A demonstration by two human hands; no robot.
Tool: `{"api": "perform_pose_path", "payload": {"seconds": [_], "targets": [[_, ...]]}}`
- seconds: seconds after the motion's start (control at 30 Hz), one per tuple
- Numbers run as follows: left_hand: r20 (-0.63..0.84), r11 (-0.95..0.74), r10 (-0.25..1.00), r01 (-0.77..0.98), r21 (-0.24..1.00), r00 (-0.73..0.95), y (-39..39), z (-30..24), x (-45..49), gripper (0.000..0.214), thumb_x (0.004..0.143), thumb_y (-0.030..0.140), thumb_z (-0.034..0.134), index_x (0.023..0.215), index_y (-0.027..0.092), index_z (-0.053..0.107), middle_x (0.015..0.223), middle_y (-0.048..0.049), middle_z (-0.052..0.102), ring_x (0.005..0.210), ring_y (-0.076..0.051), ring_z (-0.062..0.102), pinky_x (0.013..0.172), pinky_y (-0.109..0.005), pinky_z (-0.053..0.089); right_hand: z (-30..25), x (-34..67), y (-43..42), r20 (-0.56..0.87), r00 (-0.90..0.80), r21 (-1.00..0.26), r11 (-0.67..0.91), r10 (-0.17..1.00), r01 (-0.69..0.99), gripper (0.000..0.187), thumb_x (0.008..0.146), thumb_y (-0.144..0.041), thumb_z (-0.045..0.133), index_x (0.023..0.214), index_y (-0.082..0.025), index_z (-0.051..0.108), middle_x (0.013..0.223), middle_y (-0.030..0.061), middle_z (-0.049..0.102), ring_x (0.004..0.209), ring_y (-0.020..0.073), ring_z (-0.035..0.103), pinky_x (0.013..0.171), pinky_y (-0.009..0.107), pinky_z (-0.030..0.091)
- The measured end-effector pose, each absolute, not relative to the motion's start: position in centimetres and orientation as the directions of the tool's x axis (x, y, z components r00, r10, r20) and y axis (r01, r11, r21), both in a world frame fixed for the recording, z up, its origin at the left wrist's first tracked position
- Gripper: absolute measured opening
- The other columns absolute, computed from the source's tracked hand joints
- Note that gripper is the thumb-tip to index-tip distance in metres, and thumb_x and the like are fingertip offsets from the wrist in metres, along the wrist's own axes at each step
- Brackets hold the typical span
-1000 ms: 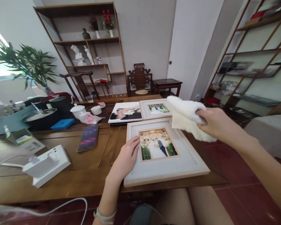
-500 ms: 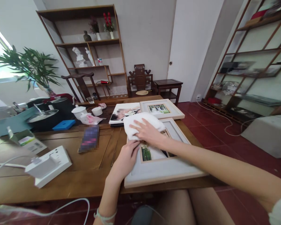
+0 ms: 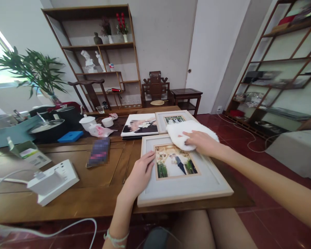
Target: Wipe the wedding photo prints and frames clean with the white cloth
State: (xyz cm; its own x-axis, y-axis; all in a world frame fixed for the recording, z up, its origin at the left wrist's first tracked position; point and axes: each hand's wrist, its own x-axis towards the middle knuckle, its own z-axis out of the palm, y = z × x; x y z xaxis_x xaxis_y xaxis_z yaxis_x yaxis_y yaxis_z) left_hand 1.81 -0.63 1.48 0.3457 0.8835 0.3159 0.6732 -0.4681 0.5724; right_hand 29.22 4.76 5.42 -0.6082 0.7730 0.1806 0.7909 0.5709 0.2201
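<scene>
The left hand [image 3: 141,174] lies on the left side of the big near frame [image 3: 191,188], its fingers almost straight and a bit apart, gripping nothing. The right hand [image 3: 200,141] has its fingers bent into a fluffy white cloth [image 3: 175,131], holding it over the frame's far right part. The frame lies flat on the brown table [image 3: 93,193]. Behind it are 2 more pictures [image 3: 146,128], side by side.

Left hand [image 3: 139,175] and right hand [image 3: 200,141] bare; bracelet [image 3: 116,241] on left forearm [image 3: 124,214].
Bracelet pale greenish-white, thin band; right forearm [image 3: 259,176] bare.
</scene>
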Motion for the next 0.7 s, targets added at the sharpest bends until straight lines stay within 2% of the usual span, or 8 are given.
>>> {"api": "perform_pose_path", "payload": {"seconds": [0.1, 0.17, 0.23, 0.3, 0.4, 0.5, 0.57, 0.7], "targets": [[0.328, -0.474, 0.880, 0.669, 0.573, 0.344, -0.6, 1.5, 1.8, 0.035, 0.088, 0.020, 0.043, 0.117, 0.015, 0.061, 0.130, -0.0086, 0.056, 0.122, -0.022, 0.051, 0.106, -0.041, 0.038, 6.2, 32.6, 4.8, 0.277, -0.465, 0.234, 0.410, 0.841, 0.881, 0.038, 0.070, 0.002, 0.040, 0.095, -0.013, 0.065, 0.099, 0.0154, 0.067, 0.090, 0.0305, 0.063, 0.072, 0.041, 0.048], [0.332, -0.477, 0.878, 0.670, 0.569, 0.344, -0.7, 1.5, 1.9, 0.035, 0.088, 0.019, 0.042, 0.118, 0.016, 0.061, 0.130, -0.0084, 0.056, 0.122, -0.022, 0.051, 0.105, -0.041, 0.039, 6.6, 34.1, 5.0, 0.377, -0.357, 0.236, 0.285, 0.854, 0.929, 0.037, 0.072, 0.001, 0.038, 0.100, -0.007, 0.062, 0.111, 0.0229, 0.061, 0.099, 0.0354, 0.059, 0.076, 0.047, 0.047], [0.327, -0.476, 0.879, 0.674, 0.565, 0.346, -0.7, 1.5, 1.9, 0.036, 0.088, 0.019, 0.042, 0.118, 0.014, 0.060, 0.130, -0.0092, 0.056, 0.122, -0.022, 0.050, 0.106, -0.040, 0.038, 6.6, 34.5, 5.1, 0.441, -0.306, 0.230, 0.223, 0.844, 0.947, 0.037, 0.071, 0.001, 0.039, 0.101, -0.006, 0.061, 0.130, 0.0249, 0.049, 0.115, 0.0367, 0.050, 0.087, 0.049, 0.042], [0.319, -0.472, 0.881, 0.677, 0.564, 0.349, -0.7, 1.5, 1.9, 0.036, 0.088, 0.019, 0.041, 0.119, 0.012, 0.060, 0.130, -0.0101, 0.056, 0.123, -0.021, 0.050, 0.106, -0.039, 0.037, 6.2, 33.8, 5.1, 0.436, -0.331, 0.230, 0.252, 0.837, 0.940, 0.038, 0.069, 0.001, 0.041, 0.100, -0.007, 0.062, 0.135, 0.0223, 0.044, 0.120, 0.0342, 0.046, 0.093, 0.046, 0.040], [0.307, -0.466, 0.885, 0.684, 0.562, 0.350, -0.6, 1.5, 1.8, 0.037, 0.088, 0.019, 0.041, 0.119, 0.010, 0.060, 0.131, -0.0103, 0.056, 0.122, -0.021, 0.050, 0.107, -0.039, 0.037, 4.9, 31.3, 5.1, 0.357, -0.441, 0.233, 0.379, 0.824, 0.896, 0.037, 0.069, -0.006, 0.048, 0.103, -0.010, 0.063, 0.132, 0.0190, 0.049, 0.117, 0.0321, 0.049, 0.095, 0.044, 0.040], [0.308, -0.468, 0.884, 0.689, 0.554, 0.353, -0.6, 1.5, 1.8, 0.036, 0.088, 0.019, 0.041, 0.118, 0.012, 0.061, 0.130, -0.0091, 0.056, 0.122, -0.021, 0.051, 0.106, -0.039, 0.038, 3.8, 29.2, 5.3, 0.302, -0.520, 0.235, 0.466, 0.799, 0.853, 0.039, 0.069, -0.010, 0.052, 0.106, -0.013, 0.064, 0.136, 0.0158, 0.046, 0.126, 0.0338, 0.038, 0.100, 0.047, 0.033], [0.319, -0.473, 0.881, 0.687, 0.552, 0.350, -0.5, 1.5, 1.8, 0.036, 0.088, 0.018, 0.042, 0.116, 0.013, 0.062, 0.130, -0.0087, 0.057, 0.121, -0.021, 0.052, 0.106, -0.038, 0.039, 3.4, 28.5, 5.4, 0.279, -0.546, 0.238, 0.494, 0.790, 0.836, 0.041, 0.071, -0.009, 0.049, 0.110, -0.012, 0.063, 0.138, 0.0168, 0.043, 0.128, 0.0354, 0.035, 0.100, 0.049, 0.033], [0.333, -0.467, 0.883, 0.691, 0.552, 0.331, -0.3, 1.4, 1.9, 0.035, 0.087, 0.018, 0.043, 0.115, 0.012, 0.063, 0.127, -0.0094, 0.059, 0.119, -0.021, 0.054, 0.105, -0.039, 0.040, 3.7, 28.4, 3.9, 0.208, -0.607, 0.254, 0.557, 0.767, 0.791, 0.043, 0.070, -0.005, 0.047, 0.109, -0.011, 0.063, 0.136, 0.0184, 0.046, 0.126, 0.0357, 0.038, 0.098, 0.050, 0.035]]}}
